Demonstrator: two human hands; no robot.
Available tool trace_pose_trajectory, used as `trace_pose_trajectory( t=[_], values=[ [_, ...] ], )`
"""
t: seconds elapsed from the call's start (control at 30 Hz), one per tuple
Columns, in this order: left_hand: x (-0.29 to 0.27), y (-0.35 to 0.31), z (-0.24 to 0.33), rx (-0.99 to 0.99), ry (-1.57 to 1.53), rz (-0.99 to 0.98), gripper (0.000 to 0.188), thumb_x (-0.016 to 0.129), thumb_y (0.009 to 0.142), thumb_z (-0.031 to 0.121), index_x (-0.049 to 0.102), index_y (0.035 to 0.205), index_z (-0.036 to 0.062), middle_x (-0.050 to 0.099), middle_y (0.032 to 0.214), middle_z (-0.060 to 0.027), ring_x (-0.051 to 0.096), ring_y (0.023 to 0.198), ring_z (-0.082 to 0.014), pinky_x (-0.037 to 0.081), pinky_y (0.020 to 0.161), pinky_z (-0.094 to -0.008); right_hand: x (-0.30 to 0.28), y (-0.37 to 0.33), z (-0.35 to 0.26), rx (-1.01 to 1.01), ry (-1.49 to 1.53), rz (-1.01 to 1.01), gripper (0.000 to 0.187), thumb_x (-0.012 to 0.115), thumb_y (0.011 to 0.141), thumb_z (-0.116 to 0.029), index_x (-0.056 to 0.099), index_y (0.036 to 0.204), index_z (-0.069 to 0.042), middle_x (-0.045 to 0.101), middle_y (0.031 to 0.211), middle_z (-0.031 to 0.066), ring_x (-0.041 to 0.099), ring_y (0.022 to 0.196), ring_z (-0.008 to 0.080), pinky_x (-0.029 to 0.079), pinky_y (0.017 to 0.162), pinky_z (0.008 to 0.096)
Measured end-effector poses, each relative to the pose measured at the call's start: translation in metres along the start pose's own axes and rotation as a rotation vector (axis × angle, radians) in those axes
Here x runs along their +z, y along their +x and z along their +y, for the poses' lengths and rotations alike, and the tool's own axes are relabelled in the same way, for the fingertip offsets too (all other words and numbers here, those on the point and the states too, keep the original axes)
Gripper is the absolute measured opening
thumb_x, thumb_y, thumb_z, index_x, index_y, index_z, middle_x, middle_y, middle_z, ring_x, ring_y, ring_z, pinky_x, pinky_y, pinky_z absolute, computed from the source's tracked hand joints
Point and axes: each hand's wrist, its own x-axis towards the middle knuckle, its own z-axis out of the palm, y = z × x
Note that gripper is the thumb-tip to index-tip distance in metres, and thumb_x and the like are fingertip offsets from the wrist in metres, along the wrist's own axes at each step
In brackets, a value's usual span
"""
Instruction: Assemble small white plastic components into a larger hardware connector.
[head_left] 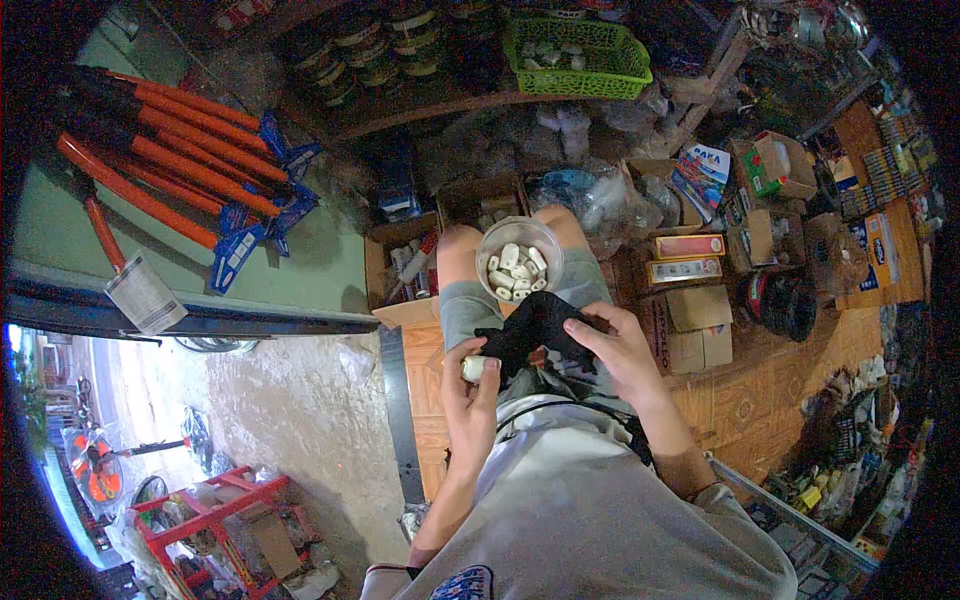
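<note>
My left hand (466, 392) is closed round a small white rounded piece (473, 369), gripped between thumb and fingers. A black cloth (540, 330) stretches across my lap between both hands, its left end against my left fingers. On the right side, my right hand (622, 358) pinches that cloth between thumb and fingers. Beyond the cloth, a clear plastic tub (556, 252) rests on my thighs. Inside it lie several white oblong pieces (520, 268), some with dark holes or marks. The exact kind of these pieces is too small to tell.
Open cardboard boxes (700, 345) stand to the right on a brown tiled floor (790, 385). Orange-handled tools (190, 150) lie on a pale green surface at the left. A green basket (630, 75) sits on the far shelf. At lower left stands a red metal frame (205, 520).
</note>
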Motion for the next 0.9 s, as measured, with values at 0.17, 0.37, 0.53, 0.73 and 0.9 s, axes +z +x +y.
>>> trace_pose_trajectory(
  t=[0.17, 0.37, 0.53, 0.73, 0.9],
  values=[
    [0.001, -0.008, 0.018, 0.249, 0.296, -0.088, 0.027, 0.064, 0.096, 0.004, 0.062, 0.123, 0.0012, 0.068, 0.109, -0.0157, 0.065, 0.091, -0.0223, 0.049, 0.081, -0.0323, 0.019, -0.008, -0.019, -0.237, -0.350, 0.010, 0.035, 0.072, 0.095, -0.022, 0.069, 0.120, 0.003, 0.071, 0.102, 0.0087, 0.064, 0.086, 0.0127, 0.052, 0.077, 0.0273],
    [0.013, -0.012, 0.027, 0.276, 0.304, -0.080, 0.030, 0.063, 0.098, 0.006, 0.060, 0.127, 0.0016, 0.068, 0.108, -0.0189, 0.066, 0.094, -0.0268, 0.050, 0.085, -0.0355, 0.043, -0.028, -0.023, -0.038, -0.096, -0.228, 0.046, 0.048, 0.102, -0.012, 0.052, 0.146, 0.000, 0.063, 0.130, 0.0078, 0.060, 0.116, 0.0152, 0.053, 0.093, 0.0293],
    [0.014, -0.004, 0.017, 0.111, 0.082, 0.074, 0.028, 0.060, 0.100, 0.007, 0.058, 0.128, 0.0011, 0.063, 0.110, -0.0120, 0.060, 0.093, -0.0210, 0.049, 0.085, -0.0335, 0.050, -0.021, -0.019, -0.374, -0.414, -0.347, 0.056, 0.051, 0.093, 0.007, 0.049, 0.149, -0.002, 0.069, 0.125, 0.0123, 0.066, 0.109, 0.0170, 0.052, 0.090, 0.0290],
    [0.009, 0.001, 0.012, 0.041, -0.069, 0.023, 0.027, 0.068, 0.095, 0.002, 0.057, 0.120, 0.0024, 0.060, 0.105, -0.0045, 0.056, 0.091, -0.0110, 0.047, 0.080, -0.0254, 0.048, -0.019, -0.036, -0.469, -0.732, -0.375, 0.052, 0.062, 0.092, -0.001, 0.054, 0.143, -0.003, 0.069, 0.121, 0.0155, 0.069, 0.103, 0.0251, 0.053, 0.088, 0.0356],
    [0.006, 0.007, 0.023, -0.237, -0.656, -0.038, 0.019, 0.065, 0.099, 0.007, 0.057, 0.116, 0.0072, 0.055, 0.096, 0.0030, 0.050, 0.078, -0.0031, 0.042, 0.068, -0.0193, 0.032, -0.018, -0.038, -0.474, -0.511, -0.082, 0.079, 0.078, 0.086, -0.028, 0.040, 0.153, -0.007, 0.047, 0.151, 0.0111, 0.046, 0.136, 0.0237, 0.038, 0.109, 0.0363]
  ],
)
